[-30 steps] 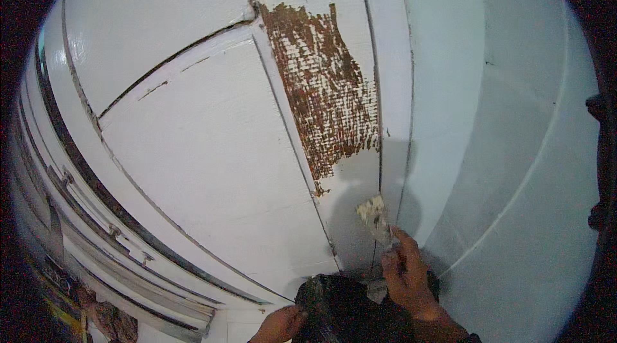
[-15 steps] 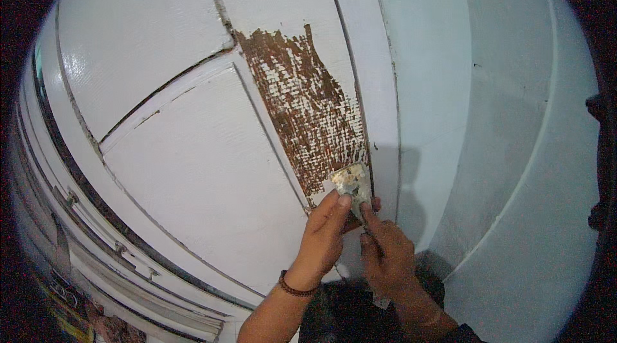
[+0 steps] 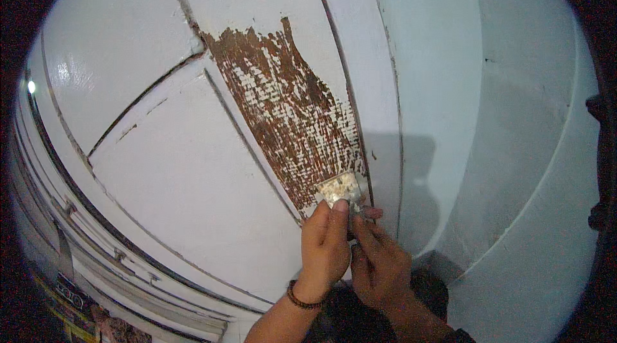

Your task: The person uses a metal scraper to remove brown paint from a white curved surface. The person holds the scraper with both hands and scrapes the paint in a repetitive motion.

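Observation:
A paint scraper (image 3: 340, 187), its wide blade caked with pale paint flakes, rests on the lower part of a stripped brown patch (image 3: 303, 89) on a white painted door (image 3: 173, 176). My left hand (image 3: 326, 240) grips the scraper with its thumb pressed on the blade's base. Around the handle, just below, my right hand (image 3: 384, 266) is closed; most of the handle is hidden by the fingers. Broken rows of white paint still cling to the brown wood. A beaded bracelet (image 3: 304, 296) circles my left wrist.
A pale blue wall (image 3: 437, 54) curves along the right, carrying a shadow. Panel grooves and dark seams divide the door. At the lower left run frame rails (image 3: 128, 262) with several small metal fittings, and dark and yellow items (image 3: 71, 304) lie beyond them.
My view has shifted a little, so the door's patch sits further left. Both hands and the scraper have moved slightly down along the patch, with the grip kept.

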Tool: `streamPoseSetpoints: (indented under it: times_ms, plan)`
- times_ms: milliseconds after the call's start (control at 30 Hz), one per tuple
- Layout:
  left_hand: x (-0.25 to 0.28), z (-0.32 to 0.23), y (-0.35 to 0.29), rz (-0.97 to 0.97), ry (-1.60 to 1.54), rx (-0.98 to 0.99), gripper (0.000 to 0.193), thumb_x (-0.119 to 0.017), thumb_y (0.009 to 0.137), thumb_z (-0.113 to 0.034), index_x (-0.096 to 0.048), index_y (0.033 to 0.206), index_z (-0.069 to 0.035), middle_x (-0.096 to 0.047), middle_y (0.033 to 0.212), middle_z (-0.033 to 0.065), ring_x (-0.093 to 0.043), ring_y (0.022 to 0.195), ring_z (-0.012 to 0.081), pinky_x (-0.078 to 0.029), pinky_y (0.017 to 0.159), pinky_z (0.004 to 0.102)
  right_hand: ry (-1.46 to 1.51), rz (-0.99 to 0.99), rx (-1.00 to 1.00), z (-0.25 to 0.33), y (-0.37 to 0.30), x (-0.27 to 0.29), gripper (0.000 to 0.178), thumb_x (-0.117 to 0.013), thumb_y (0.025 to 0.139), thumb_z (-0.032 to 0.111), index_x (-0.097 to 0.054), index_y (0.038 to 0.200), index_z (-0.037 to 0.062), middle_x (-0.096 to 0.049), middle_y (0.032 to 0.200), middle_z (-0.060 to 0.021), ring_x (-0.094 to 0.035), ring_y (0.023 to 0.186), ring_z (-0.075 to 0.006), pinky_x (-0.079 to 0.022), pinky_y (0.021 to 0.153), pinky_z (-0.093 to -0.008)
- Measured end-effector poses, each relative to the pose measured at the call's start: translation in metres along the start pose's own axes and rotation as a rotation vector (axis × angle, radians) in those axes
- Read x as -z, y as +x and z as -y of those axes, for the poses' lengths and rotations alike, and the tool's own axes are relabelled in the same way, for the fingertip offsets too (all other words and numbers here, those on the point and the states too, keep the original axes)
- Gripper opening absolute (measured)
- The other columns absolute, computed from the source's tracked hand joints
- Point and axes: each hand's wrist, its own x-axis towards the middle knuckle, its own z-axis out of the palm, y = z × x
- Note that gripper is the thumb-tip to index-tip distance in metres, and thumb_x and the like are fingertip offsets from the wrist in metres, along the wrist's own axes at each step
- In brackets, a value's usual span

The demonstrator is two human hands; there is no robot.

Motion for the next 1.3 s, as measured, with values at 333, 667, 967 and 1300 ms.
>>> streamPoseSetpoints:
  times_ms: [333,667,967,1300]
  plan:
    - [-0.002,-0.01,0.0,-0.015,0.279,-0.105,0.033,-0.04,0.113,-0.024,-0.059,0.112,0.002,-0.076,0.097,0.0155,-0.073,0.079,0.0184,-0.061,0.071,0.032,-0.013,0.009,0.002,0.004,0.002,0.002,0.054,-0.063,0.094,0.01,-0.054,0.148,0.0046,-0.065,0.131,-0.026,-0.072,0.102,-0.0424,-0.063,0.079,-0.046]
    - [-0.002,-0.015,-0.002,-0.008,0.306,-0.095,0.032,-0.04,0.113,-0.023,-0.059,0.111,0.003,-0.077,0.096,0.0167,-0.074,0.081,0.0197,-0.061,0.071,0.0319,0.057,0.043,-0.107,0.016,0.004,0.008,0.049,-0.059,0.092,0.0,-0.059,0.14,-0.0034,-0.068,0.123,-0.0311,-0.07,0.108,-0.0465,-0.059,0.088,-0.0478]
    - [-0.003,-0.012,0.002,-0.005,0.228,-0.196,0.034,-0.039,0.114,-0.025,-0.059,0.113,0.002,-0.077,0.097,0.0168,-0.074,0.085,0.0201,-0.06,0.073,0.0317,0.052,0.055,-0.101,0.016,0.007,0.008,0.048,-0.058,0.092,-0.001,-0.058,0.14,-0.0035,-0.068,0.124,-0.0297,-0.07,0.108,-0.0464,-0.059,0.089,-0.0477]
    - [-0.005,-0.02,0.008,0.005,0.123,-0.075,0.033,-0.039,0.114,-0.025,-0.058,0.118,0.002,-0.076,0.098,0.0169,-0.073,0.077,0.02,-0.061,0.07,0.0325,0.058,0.043,-0.092,0.022,0.019,0.014,0.047,-0.057,0.093,0.0,-0.058,0.14,-0.0025,-0.068,0.122,-0.0305,-0.071,0.106,-0.0449,-0.059,0.087,-0.0474]
